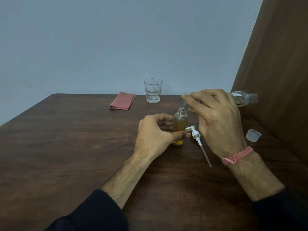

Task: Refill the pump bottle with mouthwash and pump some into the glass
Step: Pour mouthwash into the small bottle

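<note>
Pump bottle (180,125) upright on table (66,147), gripped by left hand (155,135). Mouthwash bottle (242,98) held tilted in right hand (215,114), long axis near level, mouth directly over open neck. Pump (198,139) laid just right of bottle, nearer right hand. Glass (153,90) beyond.
</note>
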`<state>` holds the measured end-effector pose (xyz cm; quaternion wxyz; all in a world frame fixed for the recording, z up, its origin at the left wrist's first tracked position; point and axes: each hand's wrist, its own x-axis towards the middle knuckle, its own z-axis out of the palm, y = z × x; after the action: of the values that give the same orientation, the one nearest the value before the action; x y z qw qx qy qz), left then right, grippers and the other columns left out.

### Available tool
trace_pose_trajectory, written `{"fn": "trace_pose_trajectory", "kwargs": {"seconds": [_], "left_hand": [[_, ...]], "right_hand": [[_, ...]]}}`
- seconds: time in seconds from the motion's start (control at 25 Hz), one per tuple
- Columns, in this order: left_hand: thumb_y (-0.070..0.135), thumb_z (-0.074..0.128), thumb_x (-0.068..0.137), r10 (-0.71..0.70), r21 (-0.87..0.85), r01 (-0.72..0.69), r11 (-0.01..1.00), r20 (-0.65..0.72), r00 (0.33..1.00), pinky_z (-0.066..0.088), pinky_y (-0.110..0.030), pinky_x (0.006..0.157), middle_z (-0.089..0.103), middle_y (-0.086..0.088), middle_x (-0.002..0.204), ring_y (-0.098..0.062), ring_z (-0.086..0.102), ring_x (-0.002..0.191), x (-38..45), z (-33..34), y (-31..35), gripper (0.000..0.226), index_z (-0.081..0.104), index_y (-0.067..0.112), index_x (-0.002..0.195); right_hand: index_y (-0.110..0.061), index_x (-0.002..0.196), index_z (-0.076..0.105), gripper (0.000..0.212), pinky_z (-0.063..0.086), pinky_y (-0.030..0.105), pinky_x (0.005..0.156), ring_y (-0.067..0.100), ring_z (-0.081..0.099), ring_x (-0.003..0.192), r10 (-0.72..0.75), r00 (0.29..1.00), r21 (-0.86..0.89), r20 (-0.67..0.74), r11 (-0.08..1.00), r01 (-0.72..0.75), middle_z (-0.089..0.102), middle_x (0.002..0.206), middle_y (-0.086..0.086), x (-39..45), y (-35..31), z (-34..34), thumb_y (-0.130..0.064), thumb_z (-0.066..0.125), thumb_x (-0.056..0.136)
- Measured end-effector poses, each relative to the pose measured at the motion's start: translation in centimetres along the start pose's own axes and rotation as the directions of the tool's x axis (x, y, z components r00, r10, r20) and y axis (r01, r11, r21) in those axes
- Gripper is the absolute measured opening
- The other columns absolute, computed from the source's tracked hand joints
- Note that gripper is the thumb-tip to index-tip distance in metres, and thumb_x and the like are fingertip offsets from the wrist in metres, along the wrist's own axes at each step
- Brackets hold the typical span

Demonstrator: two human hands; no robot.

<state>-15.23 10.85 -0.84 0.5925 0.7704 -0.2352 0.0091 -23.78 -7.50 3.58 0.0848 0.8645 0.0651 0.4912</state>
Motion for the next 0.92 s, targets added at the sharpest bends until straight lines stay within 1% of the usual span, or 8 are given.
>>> {"fn": "trace_pose_trajectory", "kwargs": {"seconds": [0.08, 0.16, 0.28, 0.36, 0.44, 0.64, 0.76, 0.92], "left_hand": [[0.049, 0.114, 0.059, -0.004, -0.002, 0.003, 1.000, -0.006, 1.000, 0.064, -0.011, 0.085, 0.085, 0.027, 0.092, 0.012, 0.080, 0.092, 0.00, 0.03, -0.02, 0.054, 0.089, 0.031, 0.104], [0.048, 0.114, 0.060, -0.005, -0.004, 0.005, 1.000, -0.006, 1.000, 0.064, -0.010, 0.084, 0.086, 0.026, 0.092, 0.011, 0.081, 0.092, -0.01, 0.06, -0.02, 0.054, 0.090, 0.030, 0.104], [0.047, 0.114, 0.061, -0.010, -0.004, 0.010, 1.000, -0.004, 1.000, 0.068, -0.019, 0.089, 0.087, 0.021, 0.093, 0.007, 0.083, 0.093, -0.05, 0.05, 0.10, 0.053, 0.090, 0.029, 0.105], [0.047, 0.113, 0.061, -0.012, 0.002, 0.012, 1.000, -0.009, 1.000, 0.069, -0.023, 0.092, 0.087, 0.021, 0.094, 0.006, 0.083, 0.093, -0.12, 0.02, 0.17, 0.054, 0.090, 0.028, 0.106], [0.047, 0.113, 0.061, -0.011, 0.000, 0.011, 1.000, -0.009, 1.000, 0.069, -0.023, 0.092, 0.087, 0.020, 0.094, 0.006, 0.083, 0.093, -0.16, 0.00, 0.19, 0.054, 0.090, 0.028, 0.106], [0.049, 0.113, 0.061, 0.002, 0.002, -0.002, 1.000, -0.008, 1.000, 0.067, -0.017, 0.091, 0.087, 0.021, 0.095, 0.009, 0.081, 0.094, -0.23, -0.06, 0.26, 0.054, 0.090, 0.028, 0.106], [0.052, 0.112, 0.061, 0.021, 0.021, -0.021, 1.000, -0.014, 1.000, 0.068, -0.020, 0.091, 0.087, 0.020, 0.095, 0.010, 0.081, 0.093, -0.38, -0.05, 0.32, 0.056, 0.090, 0.029, 0.107], [0.059, 0.110, 0.060, 0.080, 0.084, -0.077, 0.993, -0.034, 0.996, 0.069, -0.022, 0.091, 0.087, 0.021, 0.097, 0.011, 0.081, 0.092, -0.65, 0.07, 0.36, 0.061, 0.090, 0.031, 0.110]], "right_hand": [[-0.015, 0.145, 0.068, 0.068, 0.044, 0.049, 0.104, 0.033, 0.062, 0.118, -0.002, 1.000, -0.003, 0.004, 1.000, 0.002, 0.073, 0.131, 0.002, 0.01, 0.06, -0.01, 0.009, 0.080, 0.082], [-0.015, 0.145, 0.068, 0.067, 0.044, 0.049, 0.104, 0.033, 0.062, 0.119, -0.002, 1.000, -0.006, 0.007, 1.000, 0.002, 0.072, 0.131, 0.002, 0.00, 0.07, -0.03, 0.008, 0.080, 0.083], [-0.015, 0.145, 0.069, 0.067, 0.044, 0.049, 0.104, 0.034, 0.063, 0.118, 0.002, 1.000, -0.004, 0.002, 1.000, -0.002, 0.073, 0.131, 0.002, 0.01, 0.06, -0.04, 0.008, 0.080, 0.083], [-0.015, 0.145, 0.069, 0.067, 0.044, 0.049, 0.104, 0.034, 0.063, 0.118, 0.002, 1.000, -0.003, 0.004, 1.000, -0.002, 0.073, 0.131, 0.003, 0.02, 0.04, -0.08, 0.009, 0.080, 0.083], [-0.015, 0.145, 0.069, 0.067, 0.044, 0.049, 0.104, 0.034, 0.063, 0.118, 0.002, 1.000, -0.001, 0.004, 1.000, -0.002, 0.073, 0.131, 0.002, 0.02, 0.05, -0.09, 0.009, 0.080, 0.082], [-0.016, 0.146, 0.068, 0.068, 0.043, 0.047, 0.104, 0.033, 0.062, 0.119, 0.008, 1.000, 0.000, 0.015, 1.000, -0.008, 0.072, 0.131, 0.000, 0.03, 0.12, -0.01, 0.007, 0.080, 0.083], [-0.016, 0.146, 0.068, 0.067, 0.044, 0.048, 0.104, 0.033, 0.062, 0.119, 0.012, 1.000, 0.002, 0.018, 1.000, -0.012, 0.072, 0.131, 0.001, -0.02, 0.13, 0.03, 0.007, 0.080, 0.084], [-0.014, 0.146, 0.067, 0.061, 0.044, 0.048, 0.103, 0.035, 0.062, 0.117, 0.036, 0.999, 0.021, 0.017, 0.999, -0.036, 0.073, 0.129, 0.005, -0.25, -0.08, -0.13, 0.003, 0.078, 0.089]]}}
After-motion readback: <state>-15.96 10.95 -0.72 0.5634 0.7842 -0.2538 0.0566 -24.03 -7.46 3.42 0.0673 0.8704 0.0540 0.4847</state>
